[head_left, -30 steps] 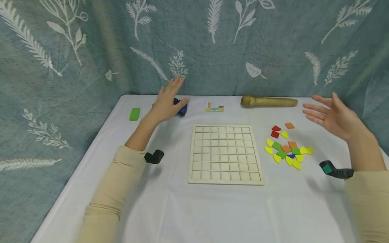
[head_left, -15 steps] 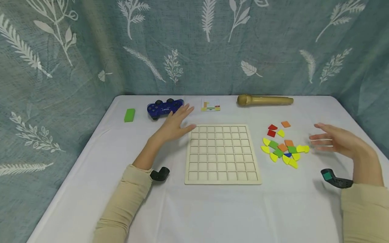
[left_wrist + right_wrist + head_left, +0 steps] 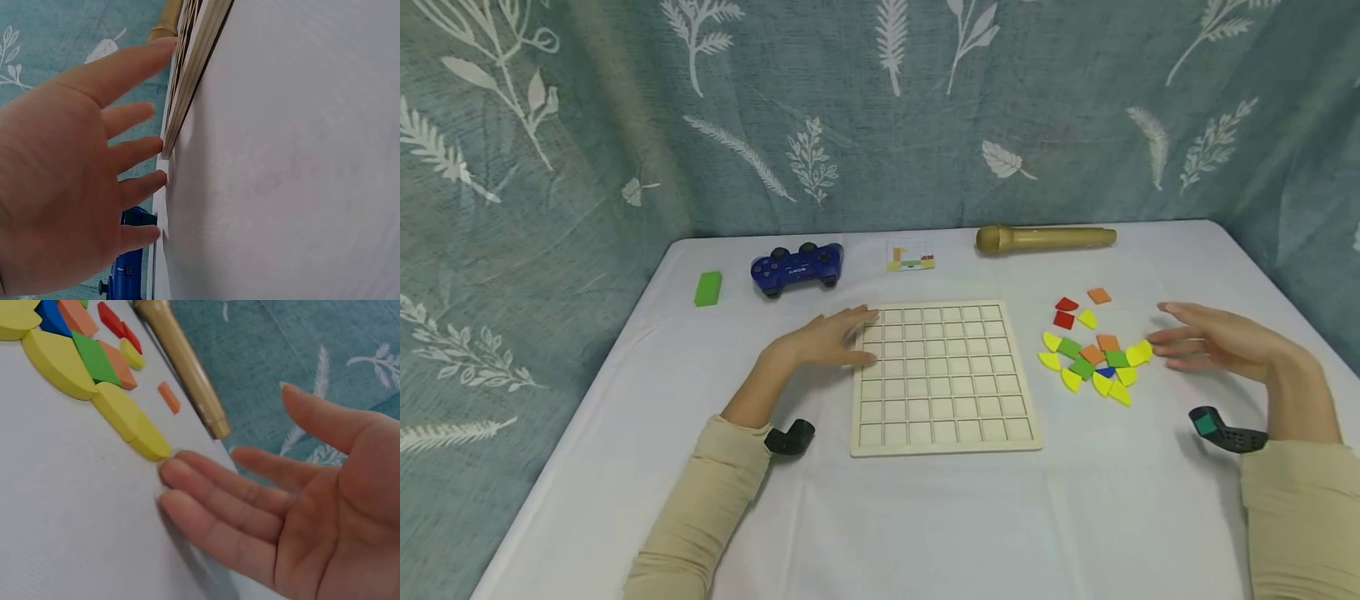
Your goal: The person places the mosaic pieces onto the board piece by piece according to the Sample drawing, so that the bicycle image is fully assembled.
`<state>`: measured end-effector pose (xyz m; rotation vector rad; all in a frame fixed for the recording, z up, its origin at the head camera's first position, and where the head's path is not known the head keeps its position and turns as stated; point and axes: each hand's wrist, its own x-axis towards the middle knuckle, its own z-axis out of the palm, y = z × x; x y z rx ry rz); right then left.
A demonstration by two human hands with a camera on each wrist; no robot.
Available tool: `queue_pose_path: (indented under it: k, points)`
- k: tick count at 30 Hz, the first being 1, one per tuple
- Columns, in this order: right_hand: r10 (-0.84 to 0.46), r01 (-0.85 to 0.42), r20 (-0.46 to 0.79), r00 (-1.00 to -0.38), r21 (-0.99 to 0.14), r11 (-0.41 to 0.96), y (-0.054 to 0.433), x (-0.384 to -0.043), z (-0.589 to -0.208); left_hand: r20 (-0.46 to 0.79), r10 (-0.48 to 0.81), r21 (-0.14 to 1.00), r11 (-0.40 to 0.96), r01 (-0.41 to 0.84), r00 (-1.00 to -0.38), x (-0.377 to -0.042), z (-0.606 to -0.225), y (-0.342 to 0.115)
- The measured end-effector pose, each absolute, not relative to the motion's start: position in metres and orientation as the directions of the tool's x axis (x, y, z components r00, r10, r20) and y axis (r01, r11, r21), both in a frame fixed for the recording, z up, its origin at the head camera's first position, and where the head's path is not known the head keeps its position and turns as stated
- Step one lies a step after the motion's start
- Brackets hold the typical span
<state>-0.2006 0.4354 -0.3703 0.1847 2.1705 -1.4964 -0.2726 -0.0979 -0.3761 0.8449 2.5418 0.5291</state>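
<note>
Wooden grid board (image 3: pixel 946 388), pale, square-celled, lying flat near the centre of the white-covered worktop (image 3: pixel 775 525). Left to right, as I face the far edge: Green block (image 3: pixel 707 289), rectangular, near the far left corner. Blue Sony game controller (image 3: pixel 797 268), right of the block and apart from it. Left hand (image 3: pixel 827 340), fingers extended and spread, at the board's left edge near its far corner; contact with the wood I cannot make out. Small printed card (image 3: pixel 911 256), coloured shapes on a grid, lying beyond the board. Gold microphone (image 3: pixel 1047 239), on its side along the far edge, head to the left. Flat coloured tiles (image 3: pixel 1082 368), red, orange, yellow, green and blue, loosely clustered right of the board, several touching. Right hand (image 3: pixel 1232 342), fingers extended, thumb apart, fingertips just beside the outermost yellow tile (image 3: pixel 1144 348); touching or not, I cannot tell.
</note>
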Motion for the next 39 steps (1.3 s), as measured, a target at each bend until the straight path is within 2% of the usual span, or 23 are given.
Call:
queue_pose_path:
  k: [6, 9, 15, 17, 24, 30, 39]
  points:
    - [-0.237, 0.28, -0.368, -0.899, -0.9, 0.334, 0.433, -0.201, -0.375, -0.275, 0.633, 0.474, 0.744, 0.471, -0.724, -0.27, -0.376, -0.098]
    - [-0.235, 0.251, -0.346, -0.908, -0.901, 0.353, 0.43, -0.202, -0.378, -0.279, 0.632, 0.469, 0.747, 0.471, -0.723, -0.27, -0.377, -0.098]
    - [-0.178, 0.148, -0.309, -0.934, -0.791, 0.593, 0.42, -0.204, -0.38, -0.288, 0.623, 0.448, 0.759, 0.473, -0.727, -0.269, -0.379, -0.098]
    - [-0.176, 0.11, -0.281, -0.943, -0.765, 0.634, 0.416, -0.205, -0.381, -0.296, 0.619, 0.445, 0.763, 0.469, -0.727, -0.269, -0.378, -0.097]
    - [-0.2, 0.032, -0.208, -0.958, -0.766, 0.643, 0.409, -0.205, -0.384, -0.307, 0.614, 0.445, 0.768, 0.461, -0.727, -0.267, -0.377, -0.096]
    - [-0.178, -0.014, -0.166, -0.97, -0.69, 0.723, 0.403, -0.207, -0.387, -0.308, 0.615, 0.448, 0.767, 0.46, -0.725, -0.266, -0.377, -0.097]
    - [-0.167, -0.029, -0.146, -0.975, -0.66, 0.75, 0.395, -0.211, -0.386, -0.314, 0.62, 0.443, 0.766, 0.467, -0.719, -0.267, -0.377, -0.097]
